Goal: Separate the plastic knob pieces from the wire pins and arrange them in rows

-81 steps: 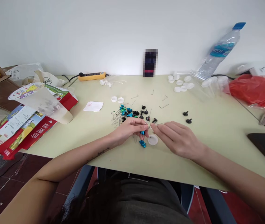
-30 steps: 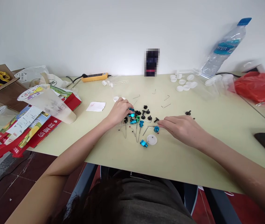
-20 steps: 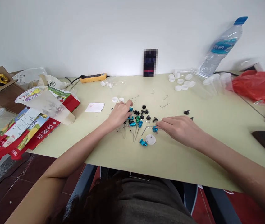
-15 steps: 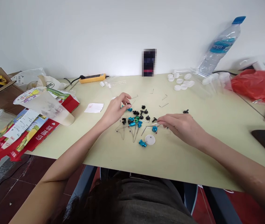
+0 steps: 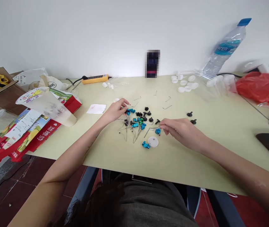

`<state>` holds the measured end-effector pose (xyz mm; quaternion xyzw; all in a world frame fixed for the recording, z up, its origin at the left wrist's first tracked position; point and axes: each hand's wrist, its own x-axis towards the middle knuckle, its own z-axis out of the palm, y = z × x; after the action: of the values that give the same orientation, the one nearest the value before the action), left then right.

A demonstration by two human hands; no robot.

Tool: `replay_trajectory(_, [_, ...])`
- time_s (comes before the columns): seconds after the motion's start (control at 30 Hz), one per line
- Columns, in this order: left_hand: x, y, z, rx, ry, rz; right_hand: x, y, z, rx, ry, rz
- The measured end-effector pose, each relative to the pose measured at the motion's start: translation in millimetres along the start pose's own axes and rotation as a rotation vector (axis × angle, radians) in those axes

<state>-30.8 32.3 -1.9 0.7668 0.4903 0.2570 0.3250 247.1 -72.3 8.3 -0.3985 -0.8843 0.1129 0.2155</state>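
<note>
Blue parts (image 5: 134, 125) lay between the left hand (image 5: 115, 111) and right hand (image 5: 180, 128), the left curled with its hold unclear, the right pinched shut on a metal key (image 5: 155, 128), black screws (image 5: 193, 121) just beyond it on the tabletop (image 5: 115, 151).

Small, shiny blue fittings (image 5: 131, 111) here, close together on the tabletop (image 5: 115, 151)! And there's a thin metal rod (image 5: 154, 128), right by a blue knob (image 5: 157, 131).

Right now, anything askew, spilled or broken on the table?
No visible spill or break. Bottle and cup seem to lean outward, perhaps only lens stretch. One blue part lies apart from the pile, beside the white lid; it looks like a stray.
</note>
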Motion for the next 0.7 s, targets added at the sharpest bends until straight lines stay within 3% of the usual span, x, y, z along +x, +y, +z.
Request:
replay_trajectory(0.17, [-4, 1, -8.1, -0.059, -0.099, -0.11, -1, 4, 2, -0.025, -0.014, -0.013])
replay_trajectory(0.3, [-2, -2, -17.4, -0.234, -0.067, -0.14, -2, 4, 3, -0.015, -0.053, -0.038])
replay_trajectory(0.43, [3, -4, -29.5, -0.405, -0.002, -0.162, -1, 2, -1, 0.07, -0.024, 0.085])
replay_trajectory(0.57, [1, 2, -37.8, -0.409, 0.161, -0.047, 0, 1, -4, 0.109, 0.007, 0.193])
replay_trajectory(0.7, [-11, 18, -40.8, -0.369, 0.1, 0.094, 0, 2, -3, 0.113, -0.023, 0.18])
